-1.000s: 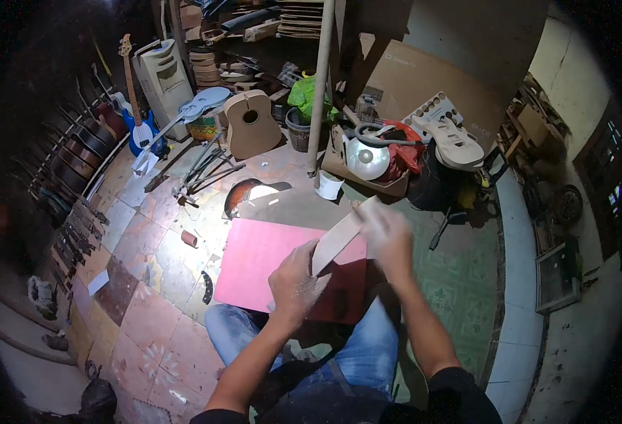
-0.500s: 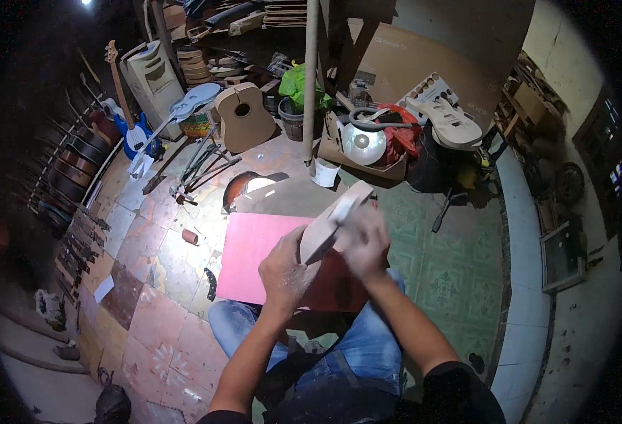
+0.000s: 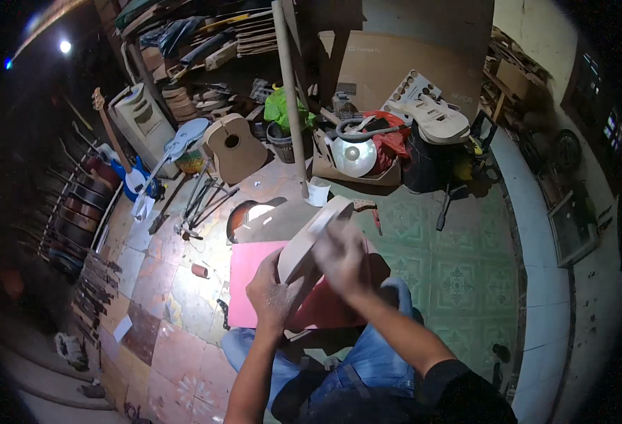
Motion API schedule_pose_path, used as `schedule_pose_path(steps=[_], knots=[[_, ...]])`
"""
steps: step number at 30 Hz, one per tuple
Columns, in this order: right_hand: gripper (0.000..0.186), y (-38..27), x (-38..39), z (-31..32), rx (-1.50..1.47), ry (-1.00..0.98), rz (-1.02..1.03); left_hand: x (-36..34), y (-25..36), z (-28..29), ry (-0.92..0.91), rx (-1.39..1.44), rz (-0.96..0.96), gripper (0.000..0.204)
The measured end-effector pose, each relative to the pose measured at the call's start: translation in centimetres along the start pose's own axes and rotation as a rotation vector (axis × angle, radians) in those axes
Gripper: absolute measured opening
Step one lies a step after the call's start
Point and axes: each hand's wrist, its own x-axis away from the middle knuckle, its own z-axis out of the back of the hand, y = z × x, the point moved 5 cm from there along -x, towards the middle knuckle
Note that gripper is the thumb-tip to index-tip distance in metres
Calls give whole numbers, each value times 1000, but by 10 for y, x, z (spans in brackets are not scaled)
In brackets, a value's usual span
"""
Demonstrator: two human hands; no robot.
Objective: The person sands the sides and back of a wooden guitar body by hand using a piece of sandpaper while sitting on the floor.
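A thick pale wooden guitar body [image 3: 298, 253] is held tilted, its edge facing up, above a pink board [image 3: 244, 286] across my lap. My left hand [image 3: 270, 288] is closed round its lower left side, and dust coats the skin. Against the upper edge of the wood, my right hand [image 3: 343, 263] is smeared by motion. Whether its fingers hold anything cannot be made out. Behind the pink board lies a grey sheet [image 3: 286, 225], with a dark-rimmed sunburst piece [image 3: 239, 220] at its left.
A brown sanding roll [image 3: 199, 271] and metal stands [image 3: 201, 205] lie on the tiles to the left. Farther back are an acoustic guitar body [image 3: 237, 152], a blue bass [image 3: 136, 180], a pole [image 3: 291, 92] and a carton [image 3: 382, 175] of odds and ends.
The whole view has shifted, with the floor things lower in it. My right hand has moved along the wood's edge, still blurred; my left hand keeps its hold.
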Motion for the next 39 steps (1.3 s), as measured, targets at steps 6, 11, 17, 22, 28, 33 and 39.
schedule_pose_path(steps=[6,11,17,22,28,33,39], knots=[[41,57,-24,5,24,108,-216,4,-9,1,70,47,-135,57],[34,140,22,33,-153,205,-484,-9,-1,-3,55,80,-131,49],[31,107,152,40,-256,59,-869,-54,8,9,-126,-103,33,43],[32,106,211,39,-80,-197,-1040,-109,-4,-2,-206,-456,95,59],[32,127,203,33,-101,-261,-918,-150,-13,-33,-334,-911,121,69],[33,137,211,33,-161,-201,-981,-146,-16,-43,-301,-962,-4,41],[40,149,218,37,-213,-72,-935,-120,9,-21,-485,-590,-47,47]])
